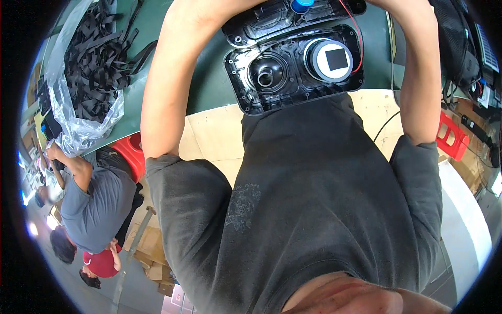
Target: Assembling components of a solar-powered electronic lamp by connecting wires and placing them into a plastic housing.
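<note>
Both my forearms reach over the table and leave the picture at its top edge, so neither hand shows. Between the left forearm [170,78] and the right forearm [421,68] lies a black plastic speaker housing [298,94] with its inside facing up. A round speaker [316,60] with a white back and a black square pad sits in its right half. The left half has a round black recess [266,76] with a ring at its centre. Just beyond lies another black plastic shell [266,26], with a blue round part [302,5] above it. A red wire [360,36] runs down to the speaker.
On the green table [209,89], a clear plastic bag [83,128] holds a heap of black straps [99,68] at the left. A black bag [457,42] is at the far right. Red stools [452,136] stand either side. A person in grey [102,204] is at the left.
</note>
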Available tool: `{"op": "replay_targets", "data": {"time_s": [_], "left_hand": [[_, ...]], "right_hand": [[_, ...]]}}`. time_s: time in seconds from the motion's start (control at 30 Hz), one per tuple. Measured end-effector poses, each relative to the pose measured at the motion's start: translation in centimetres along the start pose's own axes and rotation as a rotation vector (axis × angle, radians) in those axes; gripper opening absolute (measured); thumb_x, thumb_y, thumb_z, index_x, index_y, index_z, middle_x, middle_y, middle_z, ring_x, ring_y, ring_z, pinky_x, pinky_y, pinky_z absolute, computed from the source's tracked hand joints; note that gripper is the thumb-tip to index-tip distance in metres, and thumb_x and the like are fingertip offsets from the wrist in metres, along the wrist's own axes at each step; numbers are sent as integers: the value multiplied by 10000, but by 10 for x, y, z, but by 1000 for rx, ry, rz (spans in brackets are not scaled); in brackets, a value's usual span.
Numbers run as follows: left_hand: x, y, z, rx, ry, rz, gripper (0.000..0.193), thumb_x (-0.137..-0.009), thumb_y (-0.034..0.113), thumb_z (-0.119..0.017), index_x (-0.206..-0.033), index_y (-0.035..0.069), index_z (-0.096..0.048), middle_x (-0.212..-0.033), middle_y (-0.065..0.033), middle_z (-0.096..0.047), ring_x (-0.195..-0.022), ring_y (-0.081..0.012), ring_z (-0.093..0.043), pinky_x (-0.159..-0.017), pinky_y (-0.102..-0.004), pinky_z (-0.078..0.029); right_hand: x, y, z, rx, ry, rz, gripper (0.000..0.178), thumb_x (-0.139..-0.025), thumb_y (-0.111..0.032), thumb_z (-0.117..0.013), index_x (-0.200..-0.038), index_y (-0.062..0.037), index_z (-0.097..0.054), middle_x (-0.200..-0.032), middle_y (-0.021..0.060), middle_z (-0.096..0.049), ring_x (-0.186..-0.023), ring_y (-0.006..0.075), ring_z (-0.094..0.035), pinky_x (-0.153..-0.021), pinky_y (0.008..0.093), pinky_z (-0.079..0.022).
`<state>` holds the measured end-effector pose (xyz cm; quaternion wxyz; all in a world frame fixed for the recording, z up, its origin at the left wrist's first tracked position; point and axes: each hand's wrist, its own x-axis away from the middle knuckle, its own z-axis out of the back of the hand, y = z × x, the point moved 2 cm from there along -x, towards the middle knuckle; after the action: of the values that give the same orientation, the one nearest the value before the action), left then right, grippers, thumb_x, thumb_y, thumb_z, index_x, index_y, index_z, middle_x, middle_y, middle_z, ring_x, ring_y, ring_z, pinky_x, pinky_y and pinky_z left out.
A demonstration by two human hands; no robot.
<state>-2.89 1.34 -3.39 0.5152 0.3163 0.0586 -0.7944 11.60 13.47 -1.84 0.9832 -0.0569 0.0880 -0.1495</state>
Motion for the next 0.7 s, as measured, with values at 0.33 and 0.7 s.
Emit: {"op": "replay_targets", "data": {"time_s": [0.33,0.7], "left_hand": [[-8,6,-16,-186,-259,258,173,-880,131,-637,-985,45,-744,-855,-178,-625,-810,-369,-682,-783,-459,-550],[-28,-2,-10,-118,-547,324,231,-878,184,-657,-1053,69,-754,-1045,-167,-626,-1009,-333,-638,-906,-413,-488]], "right_hand": [[19,17,21,-570,1,-17,185,-980,-103,-635,-1039,52,-718,-1051,155,-678,-927,293,-663,-843,352,-526],[58,-10,4,-196,233,142,201,-794,-79,-745,-984,-14,-742,-1147,183,-602,-1042,354,-605,-894,423,-513]]}}
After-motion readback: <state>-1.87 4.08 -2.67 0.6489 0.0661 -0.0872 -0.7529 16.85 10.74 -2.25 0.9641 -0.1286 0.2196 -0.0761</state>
